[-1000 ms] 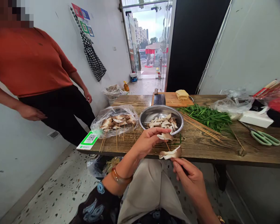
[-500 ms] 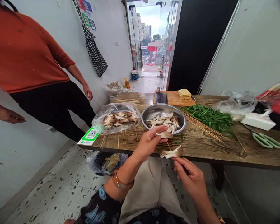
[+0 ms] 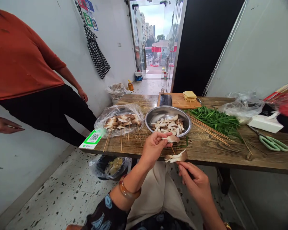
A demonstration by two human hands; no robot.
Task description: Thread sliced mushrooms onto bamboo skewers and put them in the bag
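My left hand (image 3: 154, 147) pinches a mushroom slice (image 3: 172, 139) at the tip of a thin wooden skewer (image 3: 172, 149). Below it, another mushroom slice (image 3: 176, 156), white with a brown edge, is threaded on the same skewer. The skewer's lower end is gripped by my right hand (image 3: 194, 179), fingers closed round it. Just beyond my left hand stands a steel bowl (image 3: 189, 123) holding many loose mushroom slices (image 3: 169, 124). To the left, skewered mushrooms (image 3: 122, 121) lie on a clear plastic bag (image 3: 102, 123), their sticks pointing toward me.
On the table (image 3: 206, 153) lie bare skewers (image 3: 210, 131), green leaves (image 3: 216, 119), scissors (image 3: 273, 143) and a QR card (image 3: 92, 139). A cleaver (image 3: 165, 100) and stacked yellow sheets (image 3: 190, 95) rest on a board (image 3: 177, 103). A lined bin (image 3: 98, 169) sits below. Someone in orange (image 3: 21, 57) stands left.
My left hand has shifted slightly, and its mushroom slice sits at the skewer's tip. The person in orange has moved a little further left.
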